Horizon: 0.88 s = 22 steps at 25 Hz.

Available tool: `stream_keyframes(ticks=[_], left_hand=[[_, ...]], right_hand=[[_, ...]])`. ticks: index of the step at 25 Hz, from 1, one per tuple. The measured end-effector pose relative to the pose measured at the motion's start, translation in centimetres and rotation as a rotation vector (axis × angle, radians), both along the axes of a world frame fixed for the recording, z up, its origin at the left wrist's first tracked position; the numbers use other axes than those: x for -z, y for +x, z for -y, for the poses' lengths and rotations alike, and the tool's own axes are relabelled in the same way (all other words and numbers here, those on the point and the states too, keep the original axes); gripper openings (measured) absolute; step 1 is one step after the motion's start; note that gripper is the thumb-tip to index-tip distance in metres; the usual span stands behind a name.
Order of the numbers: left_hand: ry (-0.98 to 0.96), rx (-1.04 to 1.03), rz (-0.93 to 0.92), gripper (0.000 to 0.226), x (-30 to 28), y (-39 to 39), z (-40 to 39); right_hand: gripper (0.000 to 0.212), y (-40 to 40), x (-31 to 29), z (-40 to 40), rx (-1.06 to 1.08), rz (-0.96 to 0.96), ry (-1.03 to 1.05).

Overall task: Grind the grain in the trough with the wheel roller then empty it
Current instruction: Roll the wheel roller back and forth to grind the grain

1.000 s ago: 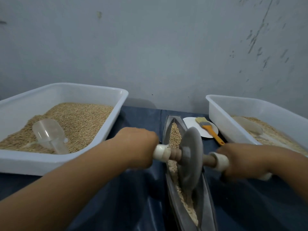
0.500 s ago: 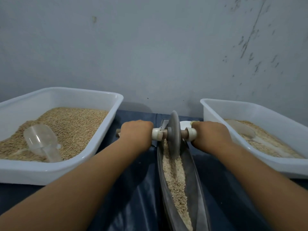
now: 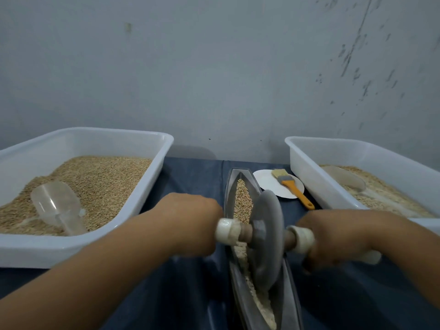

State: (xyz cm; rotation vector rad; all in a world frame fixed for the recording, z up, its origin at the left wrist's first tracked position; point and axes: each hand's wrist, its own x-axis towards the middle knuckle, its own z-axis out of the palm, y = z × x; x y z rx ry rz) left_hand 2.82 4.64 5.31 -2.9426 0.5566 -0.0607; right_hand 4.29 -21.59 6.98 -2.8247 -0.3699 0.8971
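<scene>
A narrow grey boat-shaped trough (image 3: 230,186) runs away from me down the middle of the dark blue cloth, with grain (image 3: 242,198) along its groove. The grey wheel roller (image 3: 266,239) stands upright in the trough's middle part, tilted slightly. Its axle has a white-capped handle on each side. My left hand (image 3: 190,222) is closed around the left handle and my right hand (image 3: 338,236) around the right handle. The grain under and near the wheel looks paler and finer than the grain at the far end.
A large white tub (image 3: 152,148) of whole grain with a clear scoop (image 3: 57,206) stands at the left. At the right a second white tub (image 3: 307,160) holds paler ground grain and another scoop (image 3: 345,179). A white plate (image 3: 269,184) bears an orange-handled brush (image 3: 294,189). A grey wall rises behind.
The wheel was at the trough's far end half a second ago; both hands have pulled it back toward me to the middle, uncovering the plate and brush.
</scene>
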Motion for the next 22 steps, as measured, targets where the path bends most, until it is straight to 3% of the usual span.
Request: stream_keyframes(ticks=[3, 5, 7, 9, 13, 15, 17, 19, 22], left_hand=[[-0.067, -0.105, 0.203, 0.017, 1.5, 4.0, 0.6], [-0.129, -0.189, 0.215, 0.018, 1.6, 6.1, 0.7], [-0.143, -0.212, 0.180, 0.020, 1.5, 7.2, 0.6], [-0.118, -0.168, 0.131, 0.023, 1.3, 6.2, 0.6], [-0.041, 0.003, -0.090, 0.021, 0.3, 0.9, -0.2], [-0.012, 0.028, -0.211, 0.020, -0.5, -0.8, -0.6], [0.000, -0.008, -0.265, 0.018, -0.8, -0.7, -0.5], [-0.014, -0.080, -0.204, 0.019, -0.4, 0.8, 0.2], [-0.063, -0.146, 0.119, 0.019, 1.1, 4.7, 0.8]], right_hand=[[0.016, 3.7, 1.5, -2.5, 0.071, 0.540, -0.146], [0.009, 5.8, 2.0, -4.0, 0.055, 0.936, -0.253], [0.007, 6.7, 2.2, -4.6, 0.028, 1.072, -0.280], [0.009, 6.0, 2.3, -3.6, 0.012, 0.941, -0.239], [0.021, 1.2, 0.5, -0.1, 0.005, 0.097, 0.080], [0.027, -0.8, -0.4, 0.7, -0.029, -0.130, 0.156], [0.029, -0.5, -0.4, 0.6, -0.066, -0.120, 0.111], [0.023, 1.4, 0.0, -0.4, -0.047, 0.013, 0.008], [0.018, 5.6, 1.1, -2.4, 0.013, 0.538, -0.154]])
